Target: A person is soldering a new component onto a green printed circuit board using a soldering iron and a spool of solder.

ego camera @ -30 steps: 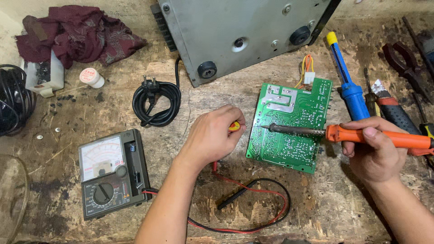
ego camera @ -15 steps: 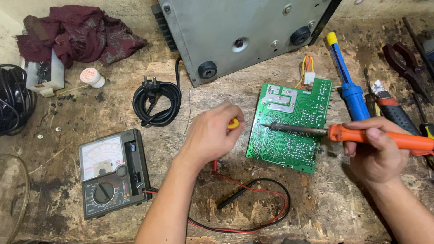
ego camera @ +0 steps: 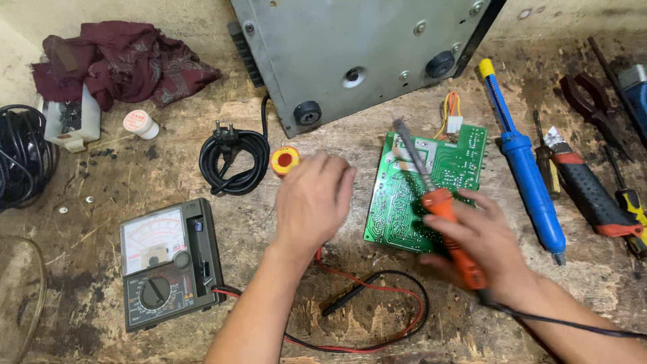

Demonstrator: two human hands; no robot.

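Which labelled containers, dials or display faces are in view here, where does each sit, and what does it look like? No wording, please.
Analog multimeter: lower left of the bench, dark rectangular case, pale needle-scale window above a round selector knob.
Small round container: upper left beside the maroon cloth, white with a reddish printed lid.
Small reel: just beyond the left hand, yellow rim, red centre.

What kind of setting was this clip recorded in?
Most likely an electronics repair bench. The right hand holds an orange soldering iron over a bare green circuit board. An analog multimeter with red and black leads lies on the worn wooden worktop, with hand tools alongside.
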